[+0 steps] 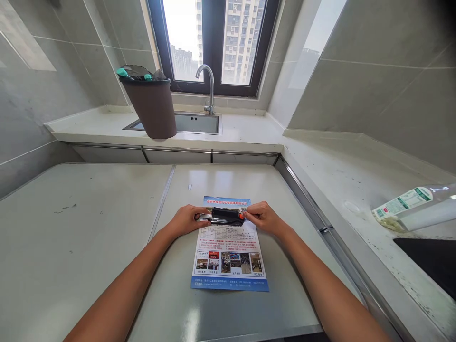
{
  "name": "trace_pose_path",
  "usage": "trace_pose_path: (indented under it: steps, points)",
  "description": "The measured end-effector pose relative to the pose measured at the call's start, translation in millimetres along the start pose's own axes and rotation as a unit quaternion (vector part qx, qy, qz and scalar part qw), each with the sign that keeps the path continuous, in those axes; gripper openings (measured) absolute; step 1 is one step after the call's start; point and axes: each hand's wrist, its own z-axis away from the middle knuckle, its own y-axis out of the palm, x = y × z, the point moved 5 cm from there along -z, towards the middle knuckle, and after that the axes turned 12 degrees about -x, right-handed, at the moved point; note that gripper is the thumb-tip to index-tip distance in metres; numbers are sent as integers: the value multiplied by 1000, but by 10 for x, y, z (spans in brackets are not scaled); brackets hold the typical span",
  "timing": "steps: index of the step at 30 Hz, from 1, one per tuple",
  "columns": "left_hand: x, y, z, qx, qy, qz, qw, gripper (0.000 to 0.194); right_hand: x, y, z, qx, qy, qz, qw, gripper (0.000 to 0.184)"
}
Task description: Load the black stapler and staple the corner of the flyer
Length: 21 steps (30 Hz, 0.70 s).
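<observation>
A black stapler (226, 216) with a silver part at its left end and an orange piece at its right lies across the upper part of a printed flyer (228, 242). My left hand (185, 220) is closed on the silver left end, thumb and fingers pinching it. At the other end, my right hand (262, 217) pinches the orange tip. The flyer rests flat on the pale tabletop, with blue bands at top and bottom, red and black text and small photos. Part of its upper print is hidden under the stapler.
Behind the table runs a white counter with a sink (197, 124), a faucet (211, 88) and a brown bin (151, 107). On the right-hand counter a clear bottle (413, 206) lies on its side near a black panel (431, 259). A seam divides the tabletop left of the flyer.
</observation>
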Motion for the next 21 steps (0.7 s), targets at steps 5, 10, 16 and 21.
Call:
trace_pose_path:
  steps: [5, 10, 16, 21]
  points:
    - [18, -8, -9, -8, 7, 46, 999, 39, 40, 19, -3, -101, 25, -16, 995, 48]
    - [58, -22, -15, -25, 12, 123, 992, 36, 96, 277, -54, -58, 12, -6, 998, 44]
    - [55, -81, -20, -54, 12, 153, 987, 35, 151, 334, -36, -71, -24, 33, 997, 19]
    - [64, -152, -30, -91, -30, 225, 970, 39, 180, 185, -14, -146, -58, -5, 988, 31]
